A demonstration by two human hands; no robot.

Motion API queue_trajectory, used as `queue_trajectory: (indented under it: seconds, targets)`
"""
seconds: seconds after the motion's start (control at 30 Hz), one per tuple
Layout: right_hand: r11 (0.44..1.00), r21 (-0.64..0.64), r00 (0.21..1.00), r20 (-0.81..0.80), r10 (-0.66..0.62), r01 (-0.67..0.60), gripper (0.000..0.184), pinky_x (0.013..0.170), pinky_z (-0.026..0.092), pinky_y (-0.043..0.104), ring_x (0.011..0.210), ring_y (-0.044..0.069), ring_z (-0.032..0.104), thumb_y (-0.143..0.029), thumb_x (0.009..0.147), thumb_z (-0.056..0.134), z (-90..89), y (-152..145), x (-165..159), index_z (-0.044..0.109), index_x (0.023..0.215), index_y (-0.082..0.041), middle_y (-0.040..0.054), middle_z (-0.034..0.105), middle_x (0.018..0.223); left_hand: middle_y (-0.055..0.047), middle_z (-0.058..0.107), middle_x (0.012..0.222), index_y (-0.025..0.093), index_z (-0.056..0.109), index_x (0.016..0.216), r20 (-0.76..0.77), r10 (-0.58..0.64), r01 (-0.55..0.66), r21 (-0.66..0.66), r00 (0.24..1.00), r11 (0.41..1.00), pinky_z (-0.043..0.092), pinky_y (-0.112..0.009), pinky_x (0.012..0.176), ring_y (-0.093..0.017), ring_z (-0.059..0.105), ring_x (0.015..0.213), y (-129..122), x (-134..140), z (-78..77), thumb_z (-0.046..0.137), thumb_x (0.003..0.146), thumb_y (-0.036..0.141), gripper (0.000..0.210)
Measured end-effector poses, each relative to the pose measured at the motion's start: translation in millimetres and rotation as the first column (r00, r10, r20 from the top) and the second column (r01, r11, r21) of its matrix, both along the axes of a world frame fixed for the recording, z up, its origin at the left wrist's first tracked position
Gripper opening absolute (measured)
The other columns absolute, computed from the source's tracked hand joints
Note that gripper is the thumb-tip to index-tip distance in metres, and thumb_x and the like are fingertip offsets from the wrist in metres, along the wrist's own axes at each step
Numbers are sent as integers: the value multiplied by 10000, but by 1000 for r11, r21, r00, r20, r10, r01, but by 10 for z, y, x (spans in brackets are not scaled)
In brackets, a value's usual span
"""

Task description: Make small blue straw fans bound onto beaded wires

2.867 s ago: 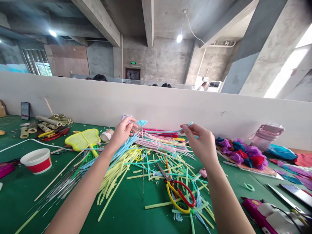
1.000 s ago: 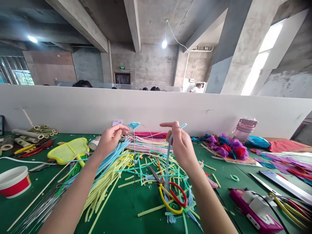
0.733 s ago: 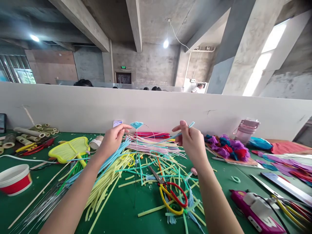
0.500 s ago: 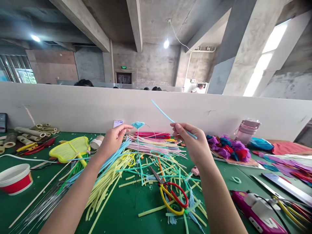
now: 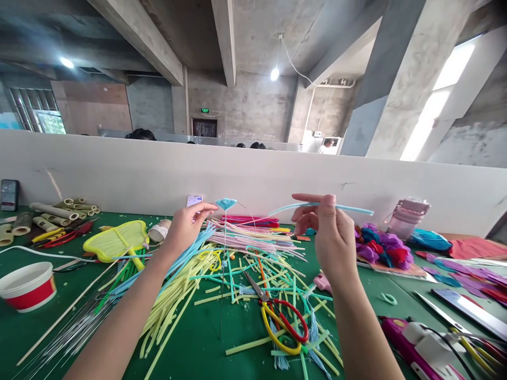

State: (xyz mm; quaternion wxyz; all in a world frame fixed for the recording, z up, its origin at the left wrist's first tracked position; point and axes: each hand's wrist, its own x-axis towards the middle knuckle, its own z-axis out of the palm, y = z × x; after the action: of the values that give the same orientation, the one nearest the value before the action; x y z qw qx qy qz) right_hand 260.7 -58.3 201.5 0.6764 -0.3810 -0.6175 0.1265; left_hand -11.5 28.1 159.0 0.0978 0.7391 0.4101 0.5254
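Hands Apart, Blue Stem Aloft

Scissors [image 5: 270, 302] lie nearest, amid trimmings [image 5: 253, 343]. Beyond, your R hand [image 5: 332, 227] pinches a lt-blue chenille stem [image 5: 354, 209]; your L hand [image 5: 189, 227] is at the wire-stemmed blue cone [image 5: 226, 203], grip unclear. If slack, cone could spin; stem's loose end may snag it.

**Even light below, gloom above**

I get soft, even light across the green table [image 5: 202, 338], its shadows faint. Daylight burns white through the window [image 5: 428, 119] at right. Two bulbs glow, the left one [image 5: 66, 63] in bluish haze, the middle one [image 5: 274, 74] tighter. The ceiling [image 5: 194, 31] falls dim. Glare pales the phone [image 5: 471, 311] at right. The blue strip's [image 5: 352, 209] left end looks soft to me, and the wall writing [image 5: 247, 134] is unreadable. My wide view stretches toward the edges.
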Motion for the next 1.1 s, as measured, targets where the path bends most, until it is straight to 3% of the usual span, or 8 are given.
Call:
queue_trajectory:
  seconds: [0.1,0.17,0.27,0.37,0.53,0.6,0.8,1.1]
  targets:
    - [944,-37,943,-66,326,-329,361,603,493,288,641,152,601,-500,977,501,27,-42,0,693,931,-199,36,634,757,-46,771,1092,231,735,1019,-11,15,-14,11,1000,1000,538,-307,843,-231,713,932,0,1,0,512,940,326,256]
    - [910,-68,913,-48,405,-408,349,633,485,281,645,144,578,-468,975,529,18,-26,16,678,823,-192,20,599,705,-50,772,1090,220,736,1013,-15,21,-21,3,1000,1000,543,-308,842,-229,713,921,-4,1,7,514,934,318,256]
    - [914,-101,917,31,397,-392,394,655,460,274,646,136,555,-466,991,505,-20,31,32,663,769,-182,12,578,671,-58,772,1083,203,738,1011,-5,16,-16,-14,1000,1000,545,-304,849,-225,713,921,0,-3,13,526,926,314,255]
    - [936,-141,928,147,342,-322,404,701,457,285,679,148,570,-480,1008,460,-66,97,20,665,830,-179,13,598,672,-65,769,1084,197,740,1022,24,-10,11,-33,1000,999,544,-309,863,-225,715,939,28,-10,-3,535,927,331,263]
    - [991,-128,928,365,71,-26,345,674,442,289,688,163,603,-448,1021,416,-182,250,-50,650,974,-199,14,652,711,-80,763,1062,191,730,1036,136,-110,120,-73,985,990,545,-332,887,-242,713,994,96,-17,-59,565,927,404,290]
    - [991,-134,918,395,28,28,296,659,442,282,714,170,630,-417,1016,431,-245,326,-87,639,1011,-207,23,692,759,-84,755,1075,189,722,1048,181,-149,168,-93,972,981,551,-336,878,-246,711,1005,112,-14,-78,568,929,440,317]
    - [966,-202,937,275,215,-162,264,659,483,273,725,161,665,-408,1006,455,-385,481,-156,619,1038,-203,56,755,885,-74,765,1062,207,710,1109,125,-131,139,-56,984,989,538,-336,909,-245,699,1058,75,17,-81,509,972,458,349]
    - [960,-178,942,218,254,-218,281,642,482,275,722,167,638,-422,987,483,-363,485,-138,638,1013,-189,49,724,798,-49,757,1160,231,718,1149,-152,37,-7,189,988,982,547,-314,917,-236,715,1054,7,76,-47,587,948,373,279]
